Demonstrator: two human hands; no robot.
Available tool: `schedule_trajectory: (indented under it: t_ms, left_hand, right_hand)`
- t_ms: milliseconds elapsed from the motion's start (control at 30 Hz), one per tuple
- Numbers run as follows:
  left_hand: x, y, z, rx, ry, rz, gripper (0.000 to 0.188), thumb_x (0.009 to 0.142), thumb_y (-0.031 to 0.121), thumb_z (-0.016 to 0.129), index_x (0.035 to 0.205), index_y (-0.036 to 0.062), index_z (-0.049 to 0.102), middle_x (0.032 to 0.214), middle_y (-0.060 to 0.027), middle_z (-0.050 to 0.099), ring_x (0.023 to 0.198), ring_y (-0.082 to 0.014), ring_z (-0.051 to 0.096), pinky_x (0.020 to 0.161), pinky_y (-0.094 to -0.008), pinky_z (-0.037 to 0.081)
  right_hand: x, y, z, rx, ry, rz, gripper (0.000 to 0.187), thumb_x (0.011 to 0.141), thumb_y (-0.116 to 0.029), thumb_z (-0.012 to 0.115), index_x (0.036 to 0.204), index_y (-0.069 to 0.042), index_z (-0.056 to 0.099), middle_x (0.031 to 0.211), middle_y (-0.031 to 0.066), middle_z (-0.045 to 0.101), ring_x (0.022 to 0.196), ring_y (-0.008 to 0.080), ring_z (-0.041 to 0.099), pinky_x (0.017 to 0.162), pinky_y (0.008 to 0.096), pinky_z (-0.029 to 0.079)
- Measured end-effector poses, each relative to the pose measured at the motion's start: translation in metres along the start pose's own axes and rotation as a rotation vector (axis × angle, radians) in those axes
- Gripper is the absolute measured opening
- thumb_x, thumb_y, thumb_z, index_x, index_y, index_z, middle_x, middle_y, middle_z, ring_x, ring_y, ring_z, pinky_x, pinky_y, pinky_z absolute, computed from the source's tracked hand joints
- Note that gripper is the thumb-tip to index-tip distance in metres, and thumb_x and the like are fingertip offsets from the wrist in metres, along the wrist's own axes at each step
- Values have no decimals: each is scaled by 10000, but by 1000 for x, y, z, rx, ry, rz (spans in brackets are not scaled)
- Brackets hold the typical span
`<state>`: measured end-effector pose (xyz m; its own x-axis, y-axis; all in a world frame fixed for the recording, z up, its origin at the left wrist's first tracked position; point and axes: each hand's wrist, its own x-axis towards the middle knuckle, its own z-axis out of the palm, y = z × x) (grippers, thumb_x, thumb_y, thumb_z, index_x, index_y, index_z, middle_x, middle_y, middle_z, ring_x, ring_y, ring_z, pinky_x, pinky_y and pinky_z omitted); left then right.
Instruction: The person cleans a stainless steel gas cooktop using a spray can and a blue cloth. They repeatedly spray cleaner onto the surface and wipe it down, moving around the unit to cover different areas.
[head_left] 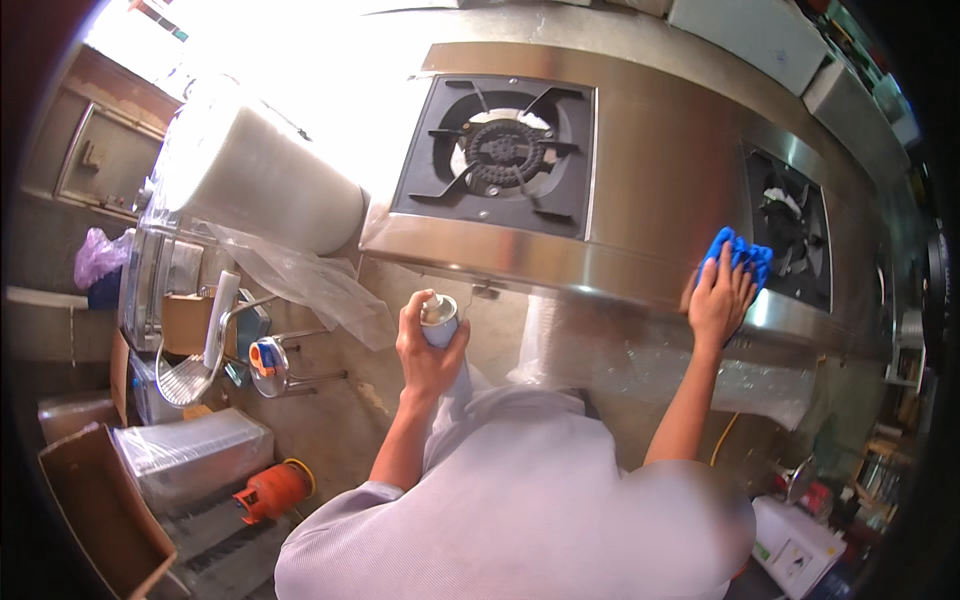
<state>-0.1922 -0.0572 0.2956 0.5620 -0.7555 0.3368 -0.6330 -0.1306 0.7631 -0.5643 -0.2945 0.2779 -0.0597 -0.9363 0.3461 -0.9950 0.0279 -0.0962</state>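
My left hand [425, 352] is wrapped round a spray can [440, 318] with a pale nozzle, held upright in front of the stove's near edge. One finger lies up by the nozzle. My right hand [724, 298] presses a blue cloth [738, 247] onto the stainless steel stove top [660, 170], just left of the right burner [795, 225]. Part of the cloth is hidden under my palm and fingers. At the left end of the stove top sits another black burner [503, 150] with a ring and pan supports.
Left of the stove stands a large roll of clear wrap [270, 175], its loose sheet hanging down. Lower left are a metal-framed chair [200, 370], an orange gas cylinder [275, 492], a wrapped box [195, 450] and an open cardboard box [100, 510]. Bubble wrap [700, 375] hangs below the stove front.
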Motion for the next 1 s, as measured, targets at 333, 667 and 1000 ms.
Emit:
schedule_trajectory:
  t_ms: [333, 667, 1000]
  left_hand:
    - [32, -129, -76, -81, -371, 249, 613, 782, 134, 852, 1338, 128, 593, 1272, -233, 587, 1010, -439, 685, 835, -505, 594]
    - [52, -139, -141, -241, -393, 445, 630, 735, 115, 891, 1293, 105, 597, 1303, -232, 571, 956, -407, 722, 754, -483, 633]
    - [38, -230, -160, -63, -547, 300, 632, 744, 135, 880, 1312, 119, 603, 1350, -249, 553, 1020, -465, 702, 795, -512, 627]
  right_hand:
    - [-126, -285, 43, 1174, 494, 741, 952, 1088, -578, 404, 1663, -29, -121, 1716, 324, -69, 1608, 436, 36, 1288, 483, 103]
    - [-103, -277, 18, 1569, 345, 1154, 963, 1062, -643, 443, 1676, -205, -155, 1748, 200, 65, 1582, 347, 247, 1271, 478, 253]
    - [-132, -384, 45, 1263, 479, 1002, 990, 1080, -625, 389, 1653, 6, -115, 1724, 307, -42, 1611, 413, 50, 1296, 460, 91]
